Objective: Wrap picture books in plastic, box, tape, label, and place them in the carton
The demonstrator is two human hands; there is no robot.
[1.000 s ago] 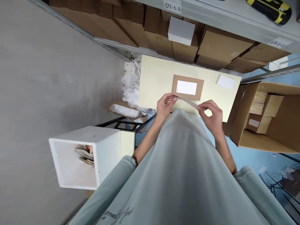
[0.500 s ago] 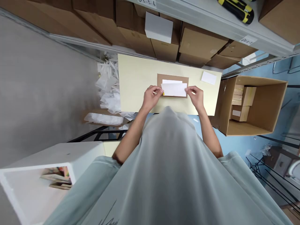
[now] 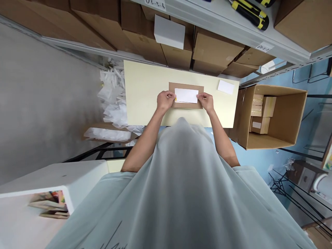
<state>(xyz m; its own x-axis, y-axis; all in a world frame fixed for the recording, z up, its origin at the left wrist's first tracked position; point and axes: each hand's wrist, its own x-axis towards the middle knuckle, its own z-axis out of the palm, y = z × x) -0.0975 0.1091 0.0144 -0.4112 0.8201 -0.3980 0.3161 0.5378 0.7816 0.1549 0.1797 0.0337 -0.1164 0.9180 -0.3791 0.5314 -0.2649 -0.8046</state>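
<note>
A white paper (image 3: pixel 186 95) lies over the middle of a flat brown cardboard piece (image 3: pixel 186 105) on the pale yellow board (image 3: pixel 145 93). My left hand (image 3: pixel 166 99) pinches the paper's left edge, beside a small yellow mark. At the right edge, my right hand (image 3: pixel 205 101) pinches the same paper between thumb and fingers. Whether another sheet is beneath it cannot be made out. A second white paper (image 3: pixel 225 86) rests near the board's right end.
An open cardboard box (image 3: pixel 285 117) holding small boxes stands at the right. Behind the board runs a shelf (image 3: pixel 220 24) with cartons and yellow-black tools. Plastic bags (image 3: pixel 114 97) lie at the left; a white foam box (image 3: pixel 85 173) stands lower left.
The white paper has come down onto the cardboard and now lines up with it, covering the white sheet seen behind it before. Both hands moved with it, and the camera view shifted slightly.
</note>
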